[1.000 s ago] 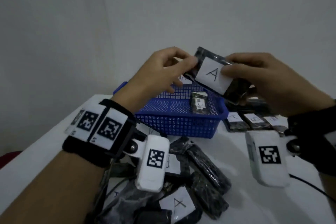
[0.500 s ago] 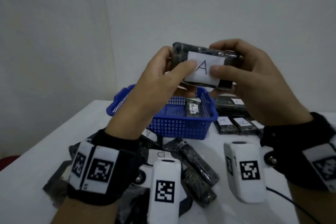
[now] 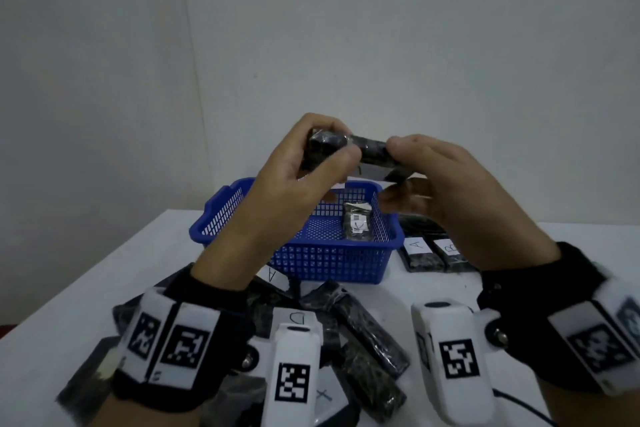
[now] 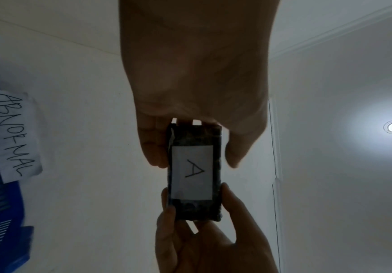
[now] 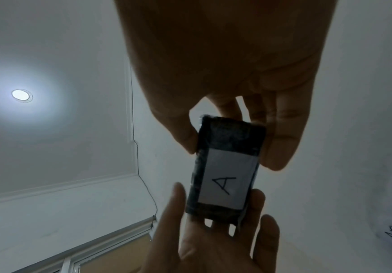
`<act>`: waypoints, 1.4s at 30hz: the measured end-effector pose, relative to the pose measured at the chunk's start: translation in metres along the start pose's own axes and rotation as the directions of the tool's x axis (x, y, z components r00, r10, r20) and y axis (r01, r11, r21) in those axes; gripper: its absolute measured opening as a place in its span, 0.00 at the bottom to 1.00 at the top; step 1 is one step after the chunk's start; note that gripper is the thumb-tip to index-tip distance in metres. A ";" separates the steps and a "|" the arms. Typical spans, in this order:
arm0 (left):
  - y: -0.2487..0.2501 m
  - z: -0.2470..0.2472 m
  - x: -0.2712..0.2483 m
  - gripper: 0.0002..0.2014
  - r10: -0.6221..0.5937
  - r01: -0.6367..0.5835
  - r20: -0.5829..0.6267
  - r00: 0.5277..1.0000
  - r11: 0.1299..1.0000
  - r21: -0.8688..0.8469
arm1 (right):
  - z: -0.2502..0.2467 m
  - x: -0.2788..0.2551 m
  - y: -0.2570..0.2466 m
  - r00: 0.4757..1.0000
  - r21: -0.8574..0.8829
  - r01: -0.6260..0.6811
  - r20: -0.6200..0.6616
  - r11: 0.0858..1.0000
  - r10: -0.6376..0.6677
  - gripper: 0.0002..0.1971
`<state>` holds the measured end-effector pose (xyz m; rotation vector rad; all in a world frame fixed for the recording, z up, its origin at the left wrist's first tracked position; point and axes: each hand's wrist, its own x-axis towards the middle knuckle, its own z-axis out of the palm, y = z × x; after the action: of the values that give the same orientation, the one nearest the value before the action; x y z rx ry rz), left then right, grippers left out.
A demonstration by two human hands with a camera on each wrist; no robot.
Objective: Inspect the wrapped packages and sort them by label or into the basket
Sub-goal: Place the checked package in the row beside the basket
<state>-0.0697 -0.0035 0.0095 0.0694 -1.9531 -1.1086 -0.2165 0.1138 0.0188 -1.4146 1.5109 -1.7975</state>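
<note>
A black wrapped package (image 3: 370,149) is held in the air above the blue basket (image 3: 301,253), one end in each hand. My left hand (image 3: 325,146) pinches its left end, and my right hand (image 3: 398,166) pinches its right end. Its white label reads "A" and faces down, so it shows only in the wrist views: package (image 4: 194,171) between left hand (image 4: 194,140) and right hand (image 4: 196,203); package (image 5: 227,171) between right hand (image 5: 232,136) and left hand (image 5: 218,208). One wrapped package (image 3: 358,225) lies in the basket.
The basket carries a paper tag reading "ABNORMAL" (image 4: 14,136). Right of it, packages labelled A (image 3: 419,250) and B (image 3: 450,250) lie side by side on the white table (image 3: 104,288). A loose pile of black packages (image 3: 363,340) lies near the front edge.
Both hands have turned the package so that its "A" label, which faced my head a moment ago, now faces down. The package sits a little lower, still above the basket.
</note>
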 end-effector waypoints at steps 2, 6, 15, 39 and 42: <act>-0.001 0.003 0.002 0.06 0.010 -0.012 -0.041 0.999 0.999 -0.047 | 0.000 0.000 0.001 0.996 -0.025 0.078 -0.037 0.997 -0.079 0.08; -0.002 0.005 0.002 0.03 0.016 -0.024 -0.098 0.995 0.996 -0.081 | 0.001 -0.001 0.004 0.969 -0.132 0.203 -0.115 0.970 -0.218 0.07; -0.001 0.002 0.001 0.18 -0.218 0.212 -0.081 0.973 0.974 -0.073 | -0.008 -0.009 -0.005 0.953 -0.160 0.299 0.002 0.941 -0.302 0.27; -0.007 0.003 0.004 0.04 -0.122 0.090 -0.096 0.988 0.954 -0.287 | -0.012 -0.009 -0.002 0.995 -0.176 0.102 -0.003 0.979 -0.104 0.19; -0.007 0.002 0.005 0.02 -0.083 0.054 -0.077 0.994 0.943 -0.328 | -0.010 -0.009 -0.003 1.000 -0.156 0.012 0.025 0.988 -0.009 0.21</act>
<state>-0.0764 -0.0088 0.0071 0.0075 -1.6759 -1.4370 -0.2211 0.1269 0.0186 -1.5134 1.6658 -1.6937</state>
